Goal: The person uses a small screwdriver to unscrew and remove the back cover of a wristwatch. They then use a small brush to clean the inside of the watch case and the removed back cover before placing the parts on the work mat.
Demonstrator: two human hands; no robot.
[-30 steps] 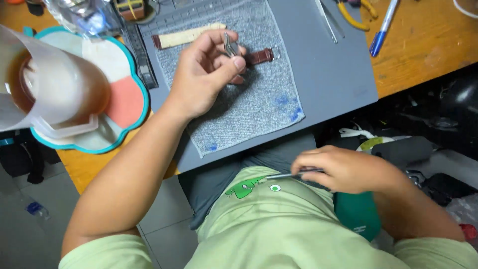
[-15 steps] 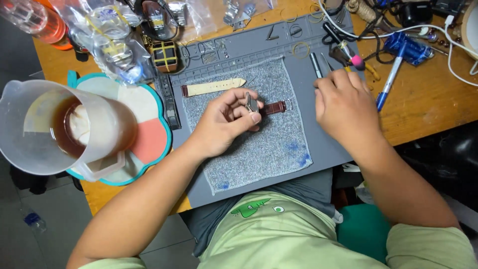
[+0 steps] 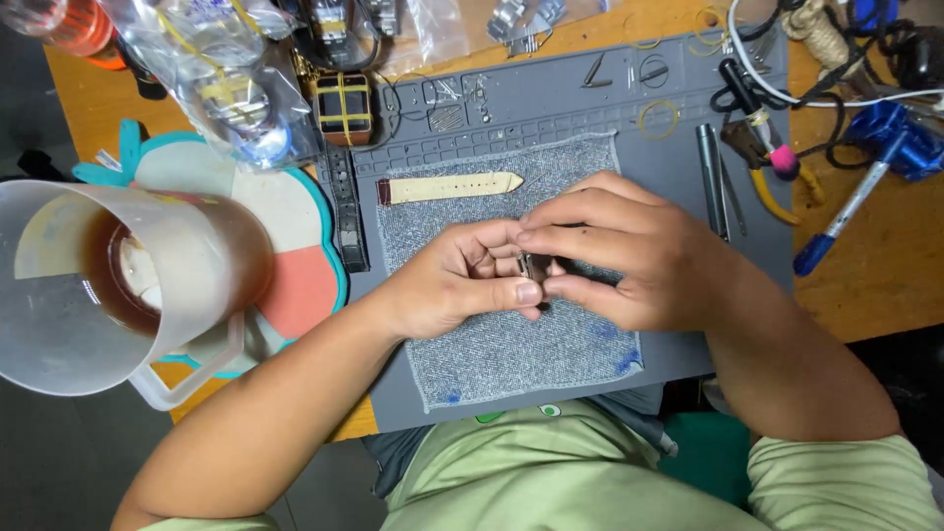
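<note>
Both hands meet over the grey cloth (image 3: pixel 511 344): left hand (image 3: pixel 462 280) and right hand (image 3: pixel 629 258) pinch a small watch case (image 3: pixel 533 265) between fingertips. Looks light, hard, slick, scratch-prone; best gripped by its edges. Cream strap (image 3: pixel 450 187) lies apart.

Small metal watch part (image 3: pixel 532 265) is sitting pinched between both hands' fingertips, mostly hidden, hovering just above the grey cloth pad (image 3: pixel 492 344); details too small to tell.
</note>
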